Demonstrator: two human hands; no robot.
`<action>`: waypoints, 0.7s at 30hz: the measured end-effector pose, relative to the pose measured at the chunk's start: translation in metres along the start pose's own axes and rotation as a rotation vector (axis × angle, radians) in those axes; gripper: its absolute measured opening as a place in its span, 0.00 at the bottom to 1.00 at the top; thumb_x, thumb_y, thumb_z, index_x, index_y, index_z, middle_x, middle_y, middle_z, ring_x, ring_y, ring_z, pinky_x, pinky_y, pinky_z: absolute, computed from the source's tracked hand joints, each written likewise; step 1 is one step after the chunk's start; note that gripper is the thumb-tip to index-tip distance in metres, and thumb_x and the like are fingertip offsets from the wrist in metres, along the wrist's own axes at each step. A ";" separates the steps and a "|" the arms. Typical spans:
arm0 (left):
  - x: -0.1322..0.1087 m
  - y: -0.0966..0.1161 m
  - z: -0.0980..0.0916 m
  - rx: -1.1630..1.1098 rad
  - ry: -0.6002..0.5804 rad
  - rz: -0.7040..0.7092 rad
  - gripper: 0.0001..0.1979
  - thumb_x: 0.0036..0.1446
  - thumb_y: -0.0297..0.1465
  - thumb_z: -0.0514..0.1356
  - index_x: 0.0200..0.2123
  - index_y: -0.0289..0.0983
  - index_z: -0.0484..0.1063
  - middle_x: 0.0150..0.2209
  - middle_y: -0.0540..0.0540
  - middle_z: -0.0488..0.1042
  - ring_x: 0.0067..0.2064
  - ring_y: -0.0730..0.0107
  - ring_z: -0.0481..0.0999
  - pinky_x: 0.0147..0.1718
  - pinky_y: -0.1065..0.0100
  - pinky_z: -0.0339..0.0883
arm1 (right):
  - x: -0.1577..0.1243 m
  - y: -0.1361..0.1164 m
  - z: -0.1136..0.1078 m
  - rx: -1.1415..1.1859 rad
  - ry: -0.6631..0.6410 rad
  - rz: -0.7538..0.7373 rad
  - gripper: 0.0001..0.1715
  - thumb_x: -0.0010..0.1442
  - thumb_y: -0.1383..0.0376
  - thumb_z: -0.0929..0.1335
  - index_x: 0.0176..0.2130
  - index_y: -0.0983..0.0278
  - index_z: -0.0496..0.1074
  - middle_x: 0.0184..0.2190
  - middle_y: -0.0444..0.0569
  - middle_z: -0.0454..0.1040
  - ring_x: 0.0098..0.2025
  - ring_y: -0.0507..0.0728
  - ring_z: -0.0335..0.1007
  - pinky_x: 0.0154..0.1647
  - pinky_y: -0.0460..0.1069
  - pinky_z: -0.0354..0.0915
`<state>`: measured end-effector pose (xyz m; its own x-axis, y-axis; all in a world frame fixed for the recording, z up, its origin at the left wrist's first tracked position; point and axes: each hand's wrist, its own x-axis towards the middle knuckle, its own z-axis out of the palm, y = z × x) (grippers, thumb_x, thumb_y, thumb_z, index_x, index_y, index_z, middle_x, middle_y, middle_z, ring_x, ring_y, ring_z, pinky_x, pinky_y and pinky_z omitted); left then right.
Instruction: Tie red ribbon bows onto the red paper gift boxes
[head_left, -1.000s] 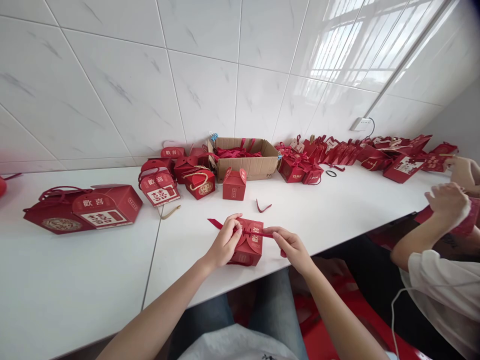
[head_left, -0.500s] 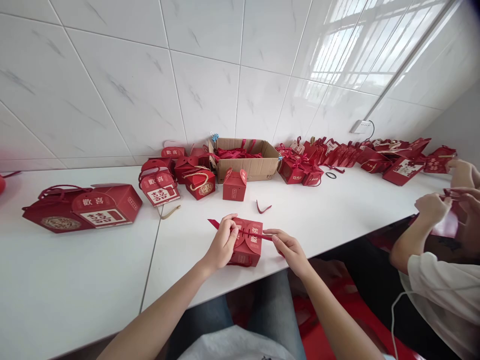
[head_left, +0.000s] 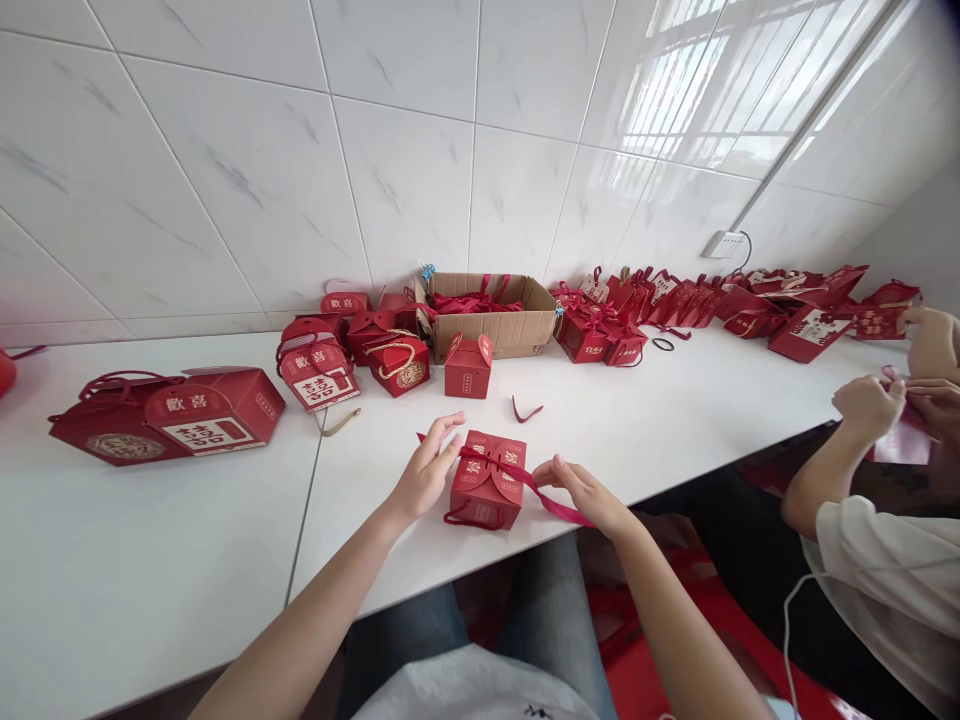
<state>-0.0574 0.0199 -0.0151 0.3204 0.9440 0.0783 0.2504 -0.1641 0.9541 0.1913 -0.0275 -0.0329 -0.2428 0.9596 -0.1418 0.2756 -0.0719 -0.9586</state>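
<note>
The loosely spread left hand (head_left: 421,476) partly hides the ribbon (head_left: 553,506) on the red box (head_left: 486,490); contact by the spread right hand (head_left: 585,494) is unclear.

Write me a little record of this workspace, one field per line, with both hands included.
Centre: red box on a white table
Ribbon: red ribbon across the box's top, one tail trailing right
Left hand: left hand open at the box's left; contact unclear
Right hand: right hand open beside the ribbon's tail; contact unclear
Behind: cardboard carton holding red ribbons, small red box before it
Far right: a co-worker's hand
</note>
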 end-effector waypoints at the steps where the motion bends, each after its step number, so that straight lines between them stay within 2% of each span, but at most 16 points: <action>1: 0.000 0.002 -0.003 0.000 0.022 0.004 0.16 0.63 0.40 0.47 0.49 0.42 0.63 0.61 0.44 0.61 0.64 0.60 0.56 0.61 0.56 0.53 | 0.002 -0.001 0.000 0.027 -0.014 -0.010 0.36 0.63 0.43 0.53 0.36 0.65 0.76 0.39 0.52 0.76 0.46 0.59 0.69 0.53 0.54 0.58; 3: 0.000 0.008 -0.007 0.059 0.063 0.057 0.14 0.61 0.39 0.50 0.45 0.41 0.67 0.57 0.44 0.66 0.61 0.58 0.61 0.60 0.56 0.54 | 0.006 -0.003 0.002 0.072 -0.046 -0.012 0.35 0.63 0.44 0.54 0.33 0.65 0.76 0.36 0.51 0.76 0.43 0.58 0.70 0.53 0.53 0.59; 5: -0.003 0.012 -0.006 0.151 0.066 0.158 0.10 0.58 0.37 0.54 0.40 0.40 0.70 0.54 0.43 0.68 0.59 0.58 0.64 0.59 0.56 0.55 | 0.010 -0.004 0.003 0.113 -0.064 0.016 0.32 0.61 0.44 0.58 0.30 0.65 0.75 0.31 0.49 0.75 0.38 0.56 0.69 0.48 0.51 0.61; 8: -0.008 0.016 0.003 0.254 0.004 0.277 0.07 0.57 0.34 0.56 0.37 0.40 0.71 0.51 0.43 0.69 0.55 0.59 0.67 0.55 0.59 0.60 | 0.011 -0.004 0.003 0.166 -0.121 0.082 0.27 0.58 0.46 0.63 0.30 0.66 0.74 0.25 0.46 0.72 0.29 0.53 0.65 0.36 0.49 0.62; 10: -0.010 0.017 0.009 0.318 -0.023 0.321 0.06 0.57 0.32 0.56 0.36 0.40 0.71 0.46 0.44 0.72 0.49 0.61 0.71 0.51 0.59 0.63 | 0.009 -0.006 0.000 0.197 -0.163 0.077 0.24 0.57 0.48 0.66 0.29 0.66 0.74 0.24 0.45 0.70 0.27 0.51 0.62 0.33 0.47 0.60; 13: -0.010 0.018 0.015 0.438 -0.036 0.373 0.05 0.57 0.30 0.56 0.34 0.40 0.72 0.38 0.46 0.74 0.43 0.63 0.72 0.47 0.59 0.64 | 0.003 -0.012 -0.006 0.289 -0.169 -0.024 0.18 0.57 0.54 0.68 0.26 0.65 0.74 0.24 0.44 0.70 0.29 0.51 0.63 0.38 0.47 0.60; 16: -0.010 0.020 0.016 0.529 -0.052 0.384 0.04 0.56 0.29 0.57 0.34 0.40 0.72 0.36 0.48 0.75 0.41 0.63 0.71 0.45 0.58 0.62 | 0.000 -0.018 -0.008 0.409 -0.144 -0.093 0.10 0.55 0.59 0.71 0.32 0.64 0.77 0.28 0.45 0.73 0.32 0.51 0.65 0.42 0.49 0.61; 21: -0.006 0.029 0.024 0.656 -0.004 0.371 0.09 0.56 0.38 0.58 0.31 0.40 0.71 0.34 0.47 0.75 0.39 0.60 0.71 0.43 0.57 0.59 | 0.006 -0.028 0.005 0.483 -0.135 -0.127 0.16 0.55 0.60 0.71 0.43 0.63 0.76 0.32 0.47 0.75 0.33 0.52 0.67 0.42 0.50 0.64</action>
<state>-0.0300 0.0030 0.0053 0.4932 0.7925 0.3588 0.6176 -0.6095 0.4972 0.1775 -0.0209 -0.0082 -0.3731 0.9276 -0.0172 -0.2171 -0.1054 -0.9704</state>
